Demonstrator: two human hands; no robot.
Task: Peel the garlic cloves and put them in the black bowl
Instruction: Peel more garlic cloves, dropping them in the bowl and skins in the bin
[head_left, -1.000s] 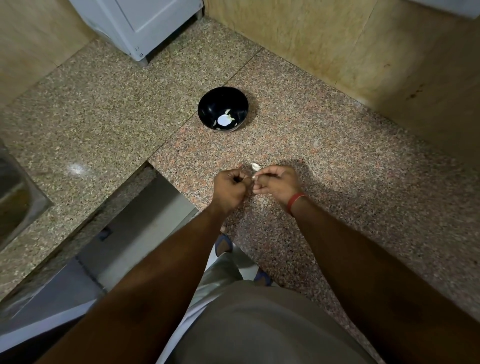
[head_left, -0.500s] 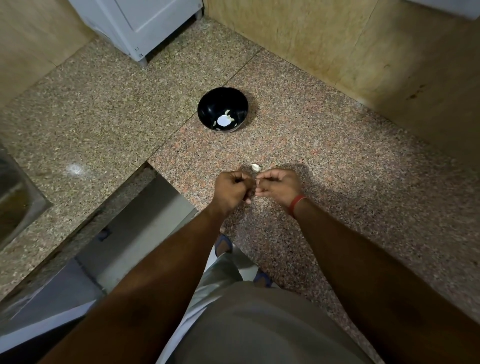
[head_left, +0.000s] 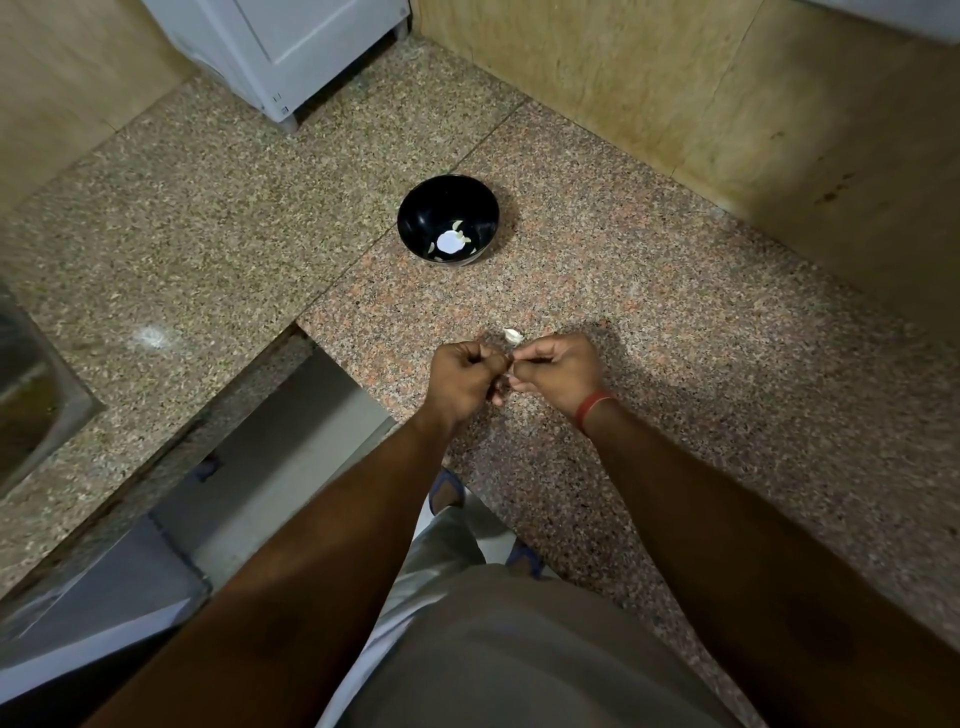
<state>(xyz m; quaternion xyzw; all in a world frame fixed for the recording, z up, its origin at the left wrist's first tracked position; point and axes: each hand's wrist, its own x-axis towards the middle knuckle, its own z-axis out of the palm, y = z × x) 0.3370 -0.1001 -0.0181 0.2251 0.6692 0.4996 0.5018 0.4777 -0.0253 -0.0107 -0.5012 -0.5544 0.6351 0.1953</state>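
Above the near edge of the granite counter (head_left: 649, 291): left hand (head_left: 464, 376) and right hand (head_left: 558, 370) knuckle to knuckle, fingers curled inward, pinching something pale between them, probably a garlic clove (head_left: 509, 370), almost wholly hidden. Just beyond the fingertips on the stone, a garlic piece (head_left: 513, 336), peeled or not impossible to tell. Well apart, farther back, black bowl (head_left: 448, 219) with pale cloves partly washed out by glare. Red band (head_left: 594, 407) round the right wrist.
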